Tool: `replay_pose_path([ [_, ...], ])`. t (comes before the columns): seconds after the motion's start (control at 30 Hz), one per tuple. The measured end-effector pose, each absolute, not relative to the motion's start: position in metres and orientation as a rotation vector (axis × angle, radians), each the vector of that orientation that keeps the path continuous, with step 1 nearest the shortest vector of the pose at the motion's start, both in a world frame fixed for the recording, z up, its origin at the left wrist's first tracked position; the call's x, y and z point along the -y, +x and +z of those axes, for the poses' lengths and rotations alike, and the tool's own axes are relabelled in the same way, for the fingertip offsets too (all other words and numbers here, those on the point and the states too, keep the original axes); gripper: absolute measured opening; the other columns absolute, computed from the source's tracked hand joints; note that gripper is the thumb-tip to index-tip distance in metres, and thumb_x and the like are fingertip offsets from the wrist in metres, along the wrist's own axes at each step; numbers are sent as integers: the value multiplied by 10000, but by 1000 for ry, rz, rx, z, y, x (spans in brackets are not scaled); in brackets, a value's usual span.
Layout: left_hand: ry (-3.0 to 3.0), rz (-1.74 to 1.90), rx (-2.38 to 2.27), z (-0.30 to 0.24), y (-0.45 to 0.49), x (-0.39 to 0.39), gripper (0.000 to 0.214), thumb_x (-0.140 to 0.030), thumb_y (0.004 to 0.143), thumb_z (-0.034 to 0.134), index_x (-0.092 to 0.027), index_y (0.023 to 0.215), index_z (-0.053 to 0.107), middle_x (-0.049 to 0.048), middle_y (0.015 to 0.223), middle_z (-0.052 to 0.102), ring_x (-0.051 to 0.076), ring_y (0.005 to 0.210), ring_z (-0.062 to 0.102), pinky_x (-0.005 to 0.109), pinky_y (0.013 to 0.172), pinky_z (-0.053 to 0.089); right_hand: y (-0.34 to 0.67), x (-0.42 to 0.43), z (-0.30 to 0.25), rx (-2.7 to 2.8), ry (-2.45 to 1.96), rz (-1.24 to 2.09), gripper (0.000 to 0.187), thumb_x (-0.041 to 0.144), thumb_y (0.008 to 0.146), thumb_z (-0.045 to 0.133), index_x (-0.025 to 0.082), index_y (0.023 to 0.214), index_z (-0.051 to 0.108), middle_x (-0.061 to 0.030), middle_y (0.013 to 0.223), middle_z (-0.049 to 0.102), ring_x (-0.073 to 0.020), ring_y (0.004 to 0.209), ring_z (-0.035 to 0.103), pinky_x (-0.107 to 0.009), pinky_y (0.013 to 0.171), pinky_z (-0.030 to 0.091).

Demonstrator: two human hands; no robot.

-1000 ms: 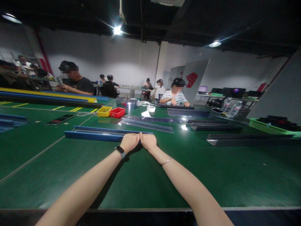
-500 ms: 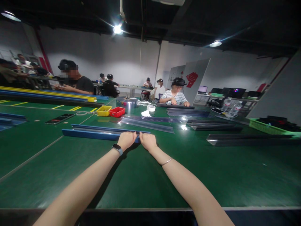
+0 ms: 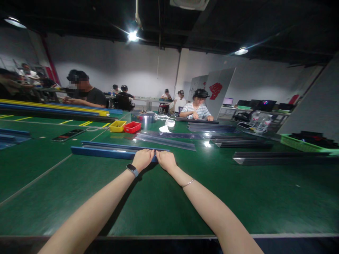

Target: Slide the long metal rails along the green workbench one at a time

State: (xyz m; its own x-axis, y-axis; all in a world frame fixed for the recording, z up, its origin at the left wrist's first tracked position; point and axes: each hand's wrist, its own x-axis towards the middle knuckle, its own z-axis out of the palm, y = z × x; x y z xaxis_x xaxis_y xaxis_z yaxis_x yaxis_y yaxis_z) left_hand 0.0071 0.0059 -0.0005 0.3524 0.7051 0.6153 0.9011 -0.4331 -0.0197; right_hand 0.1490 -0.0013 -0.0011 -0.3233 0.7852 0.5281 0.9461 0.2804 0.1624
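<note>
A long blue channel strip [image 3: 106, 152] lies crosswise on the green table [image 3: 169, 204], its raised edges running left to right. Close to its right end, my left hand [image 3: 143, 158] is closed over it, with a watch on the wrist. Right beside it my right hand [image 3: 166, 160] also grips the strip, a thin bracelet on that wrist. The two thumbs almost meet. My fingers hide part of the strip's right end, and whatever the fingertips press inside the channel cannot be made out.
Beyond the strip lie clear plastic strips [image 3: 166, 141], a yellow bin [image 3: 118, 126] and a red bin [image 3: 132, 127]. Dark channel strips [image 3: 241, 141] rest to the right, near a green basket [image 3: 304, 144]. A phone [image 3: 68, 135] lies left. A co-worker [image 3: 197, 107] sits across the table.
The view has tilted up very slightly. Both hands stay at the strip's right end with little visible movement.
</note>
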Motion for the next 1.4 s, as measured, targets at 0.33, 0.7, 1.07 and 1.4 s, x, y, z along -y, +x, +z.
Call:
replay_pose_path([
  [0.33,-2249,-738,1424,-2,7,-8,482,-353,882,205,-142,694,595,92,677,620,174,651,577,274,608,384,148,1,-2,2139,-1617,-642,477,313,901,220,137,737,632,-98,689,655,-150,641,603,-227,582,398],
  [0.7,-2266,-699,1424,-1,8,-6,515,-342,887,182,-112,704,605,109,656,612,178,639,578,271,605,383,147,-2,-3,2110,-1639,-652,457,298,898,234,140,741,633,-97,685,654,-163,646,601,-247,590,407],
  [1.07,-2265,-690,1431,1,8,-5,502,-331,885,187,-127,714,612,98,668,616,181,647,583,279,610,389,148,-3,-4,2137,-1631,-631,453,290,898,221,147,761,628,-95,723,652,-175,680,593,-253,603,409],
  [1.4,-2256,-688,1456,3,8,-4,507,-344,886,190,-131,712,616,91,673,624,176,664,585,277,632,389,150,-4,-4,2133,-1658,-569,471,306,895,219,104,780,629,-129,751,641,-183,721,584,-258,635,408],
])
